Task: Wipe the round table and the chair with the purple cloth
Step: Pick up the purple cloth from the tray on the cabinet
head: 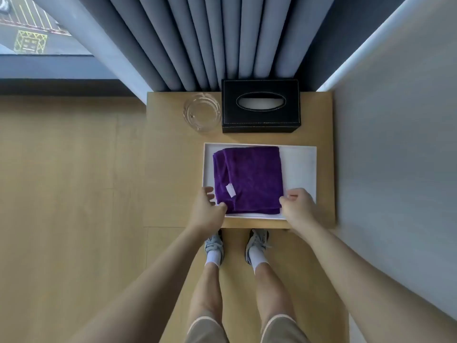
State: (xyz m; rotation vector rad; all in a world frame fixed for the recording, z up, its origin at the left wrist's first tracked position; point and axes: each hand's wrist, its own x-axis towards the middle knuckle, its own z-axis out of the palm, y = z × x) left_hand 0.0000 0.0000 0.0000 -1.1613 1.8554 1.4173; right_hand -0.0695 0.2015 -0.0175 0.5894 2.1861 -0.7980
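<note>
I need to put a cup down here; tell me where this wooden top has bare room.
Bare wood lies left of the white tray, in front of the glass ashtray. The tray's right part, beside the purple cloth, is also free. The back is crowded by the ashtray and black tissue box.

This looks like a hotel room. Long grey curtains (210, 40) hang by a big window (32, 26) high above a street. A small wooden table (173, 169) holds a black tissue box (261, 106), a glass ashtray (201, 112) and a white tray (299, 167).
</note>
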